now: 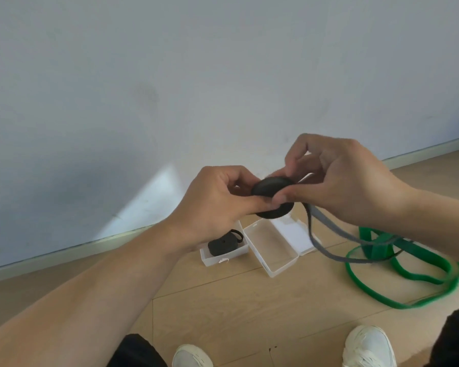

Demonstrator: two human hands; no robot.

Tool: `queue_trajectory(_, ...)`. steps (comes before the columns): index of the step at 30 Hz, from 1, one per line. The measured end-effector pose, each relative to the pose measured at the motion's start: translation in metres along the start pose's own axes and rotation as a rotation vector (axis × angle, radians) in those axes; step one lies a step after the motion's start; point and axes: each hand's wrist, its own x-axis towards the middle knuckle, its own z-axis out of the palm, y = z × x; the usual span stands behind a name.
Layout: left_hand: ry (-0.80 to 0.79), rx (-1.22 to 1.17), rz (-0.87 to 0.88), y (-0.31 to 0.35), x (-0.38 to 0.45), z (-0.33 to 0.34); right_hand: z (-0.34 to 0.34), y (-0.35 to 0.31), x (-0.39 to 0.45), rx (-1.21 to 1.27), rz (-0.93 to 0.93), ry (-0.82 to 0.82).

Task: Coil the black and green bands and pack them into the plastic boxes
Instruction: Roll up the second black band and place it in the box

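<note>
Pale wall fills the upper frame; light wood floor [223, 300] along the bottom, baseboard running between.

Centre frame: both hands raised over the floor, working a black band [272, 198]. Left hand [217, 200] pinches the wound disc of band, thumb and fingers curled onto it. Right hand [342, 178] also closed on it, fingertips at the disc's upper edge, feeding the strap. The loose tail hangs down to lower right, blurred, crossing over the green band [408, 268], which lies uncoiled in loops on the floor at right.

Below the hands: two clear plastic boxes. The smaller box [224, 256] already holds a dark coiled band [223, 245]. The larger open box [272, 250] just beside it looks unfilled, lid folded back.

Step in hand, as judged: winding the black band, partway done. Next move calls for more turns, keeping tension so the coil does not spring loose, then lowering it into the open box.

White shoes at bottom edge.
</note>
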Motion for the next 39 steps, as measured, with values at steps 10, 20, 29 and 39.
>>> queue_trajectory(10, 0.103, -0.411, -0.036, 0.001, -0.004, 0.004, -0.002, 0.003, 0.007, 0.02, 0.063, 0.029)
queue_trajectory(20, 0.134, -0.356, -0.035, 0.001, 0.0, 0.003, -0.016, 0.003, 0.01, 0.006, 0.133, -0.064)
queue_trajectory(29, 0.071, -0.587, -0.102, 0.003, -0.007, 0.012, -0.014, 0.01, 0.006, 0.104, 0.119, -0.098)
queue_trajectory(39, 0.158, 0.166, 0.143, 0.007, -0.013, 0.016, -0.008, -0.001, 0.0, -0.269, 0.029, -0.043)
